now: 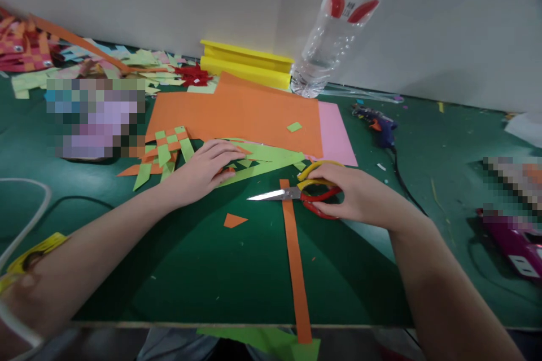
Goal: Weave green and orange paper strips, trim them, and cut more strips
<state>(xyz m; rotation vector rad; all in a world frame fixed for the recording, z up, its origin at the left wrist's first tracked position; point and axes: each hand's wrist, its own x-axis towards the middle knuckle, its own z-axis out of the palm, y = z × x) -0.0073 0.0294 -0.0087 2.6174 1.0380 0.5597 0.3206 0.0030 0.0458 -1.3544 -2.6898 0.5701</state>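
My right hand [359, 192] grips scissors [292, 194] with one yellow and one red handle. Their blades are together, point left, and cross over the upper end of a long orange paper strip [295, 259]. That strip runs down past the table's front edge. My left hand [207, 172] lies over light green paper strips [271, 155], thumb and fingers apart, with bits of orange paper partly hidden beneath it. Beside its wrist is a woven green and orange paper piece [167, 149]. A small orange scrap [235, 220] lies between the hands, nearer the front.
Orange sheets [254, 113] overlap a pink sheet [336, 135]. Behind them stand a folded yellow paper [245, 62] and a clear bottle [330, 39]. A corded glue gun [383, 127] lies right. Paper scraps [148, 59] heap at the back left; green paper [254, 341] hangs below the edge.
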